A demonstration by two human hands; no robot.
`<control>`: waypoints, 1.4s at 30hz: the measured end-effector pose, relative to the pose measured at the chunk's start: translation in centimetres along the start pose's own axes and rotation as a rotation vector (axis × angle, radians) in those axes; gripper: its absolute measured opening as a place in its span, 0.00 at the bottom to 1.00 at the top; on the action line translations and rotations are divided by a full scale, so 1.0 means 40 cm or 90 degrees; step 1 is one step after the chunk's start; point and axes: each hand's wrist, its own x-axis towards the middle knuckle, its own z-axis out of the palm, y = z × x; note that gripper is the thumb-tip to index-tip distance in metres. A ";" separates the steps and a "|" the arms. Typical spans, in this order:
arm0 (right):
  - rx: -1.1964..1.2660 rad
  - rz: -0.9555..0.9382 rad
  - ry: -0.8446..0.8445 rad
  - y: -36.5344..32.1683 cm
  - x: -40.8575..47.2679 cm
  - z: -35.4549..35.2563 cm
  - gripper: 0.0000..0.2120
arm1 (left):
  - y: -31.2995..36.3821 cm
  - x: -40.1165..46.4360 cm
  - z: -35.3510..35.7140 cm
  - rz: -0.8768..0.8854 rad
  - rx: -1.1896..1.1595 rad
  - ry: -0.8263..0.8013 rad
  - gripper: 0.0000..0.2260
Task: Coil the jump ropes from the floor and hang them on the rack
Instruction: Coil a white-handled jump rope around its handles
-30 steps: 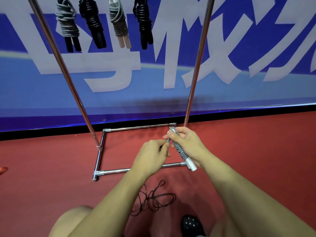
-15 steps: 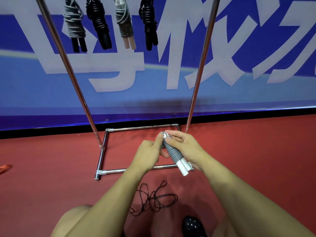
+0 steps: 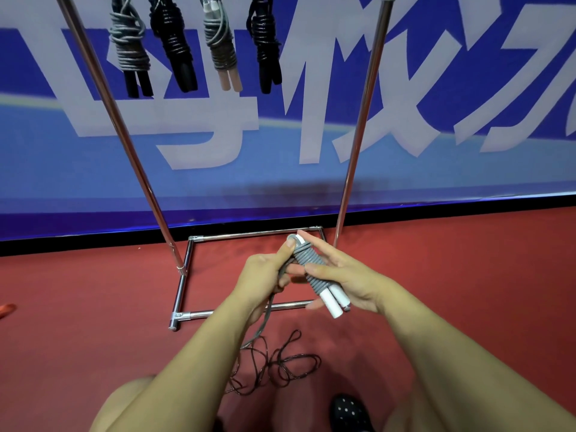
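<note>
Grey jump rope (image 3: 307,263) is mid-wrap: cord wound tight round its two white handles, bundle lying across the right hand (image 3: 349,280), whose fingers look fairly straight, more cradling than clamping. Left hand (image 3: 265,272) pinches the cord near the top of the bundle, thumb pressed on the top end; a loose tail drops from it toward the floor.

Risks as I see them:
- the right hand's loose hold means the bundle could roll off the palm, and the coils would spring open
- if the left thumb slips before the tail is tucked, the last turns unwind
- the tail hangs close to the dark rope (image 3: 274,366) sprawled on the floor between the knees (looks tangled already) and could snag it or drag it along

Rack (image 3: 358,145) stands just ahead, chrome uprights on a rectangular base frame. Four coiled ropes (image 3: 193,42) already hang near the top left, with free space to their right.

Floor (image 3: 452,260) is a red sports surface. Blue banner (image 3: 311,104) with big pale characters runs along the back, black strip at its foot. Something orange (image 3: 6,309) at the far left edge, can't tell what.
</note>
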 end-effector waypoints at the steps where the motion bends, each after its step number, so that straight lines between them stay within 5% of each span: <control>1: 0.007 0.025 -0.022 -0.001 -0.005 0.006 0.29 | 0.001 -0.002 0.003 -0.004 -0.001 -0.009 0.20; 7: -0.097 0.000 0.030 -0.007 0.001 -0.001 0.17 | -0.013 0.016 -0.002 -0.053 0.008 -0.024 0.23; 13: -0.167 -0.052 0.188 -0.005 0.003 -0.063 0.15 | -0.032 0.028 -0.021 -0.039 0.090 0.000 0.13; 17: -0.095 -0.012 0.210 0.001 0.012 -0.061 0.10 | -0.044 0.031 -0.008 0.003 0.117 0.039 0.06; 20: 0.047 0.061 0.233 -0.008 0.015 -0.057 0.16 | -0.043 0.033 -0.010 0.030 0.119 0.067 0.04; 32: -0.056 0.070 0.244 0.003 0.018 -0.032 0.14 | -0.049 0.022 -0.001 0.196 0.428 0.084 0.08; 37: 0.003 0.072 0.213 -0.006 0.016 -0.007 0.08 | -0.037 0.012 0.006 0.227 0.436 0.086 0.09; 42: -0.044 0.021 0.185 -0.012 0.014 -0.009 0.13 | -0.038 0.014 -0.003 0.225 0.433 0.085 0.08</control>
